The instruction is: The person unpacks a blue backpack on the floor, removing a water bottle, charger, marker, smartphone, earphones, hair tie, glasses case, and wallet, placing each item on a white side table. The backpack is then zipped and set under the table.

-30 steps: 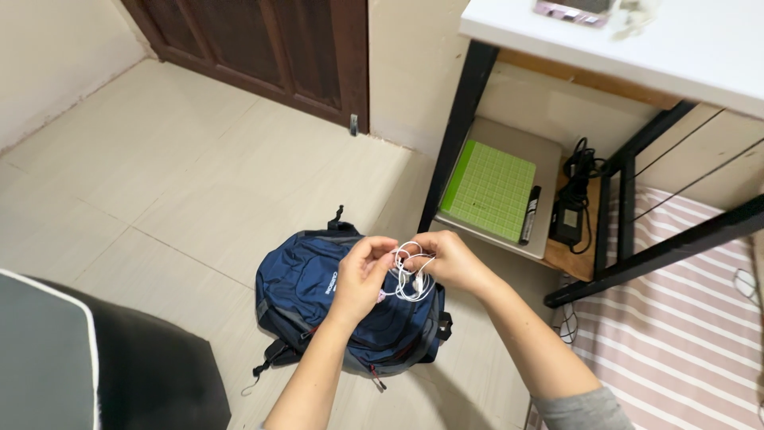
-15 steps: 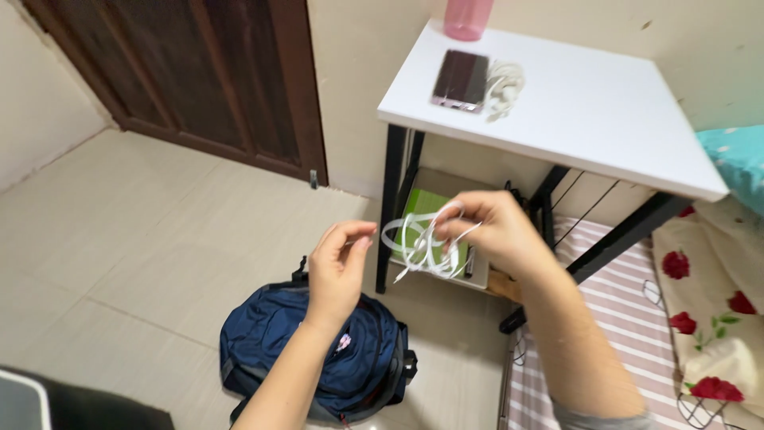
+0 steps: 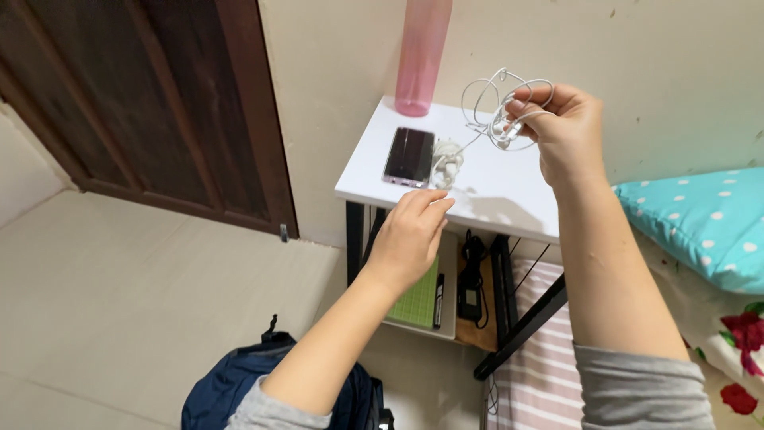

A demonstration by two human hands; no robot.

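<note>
My right hand (image 3: 561,131) is raised above the white side table (image 3: 509,195) and pinches a looped bundle of white earphones (image 3: 497,99). My left hand (image 3: 406,235) hovers at the table's front edge, fingers loosely together, holding nothing. On the tabletop lie a dark phone (image 3: 410,155) and a small white coiled cable (image 3: 447,162) just right of it. A tall pink bottle (image 3: 422,52) stands at the back of the table.
A navy backpack (image 3: 239,390) lies on the tiled floor below my left arm. The table's lower shelf holds a green gridded pad (image 3: 420,299) and a black charger (image 3: 471,291). A dark wooden door (image 3: 143,103) is left; a turquoise dotted pillow (image 3: 700,227) lies right.
My right hand lifted the earphones from over the backpack up above the tabletop. My left hand let go of them and moved to the table's edge. The view tilted upward.
</note>
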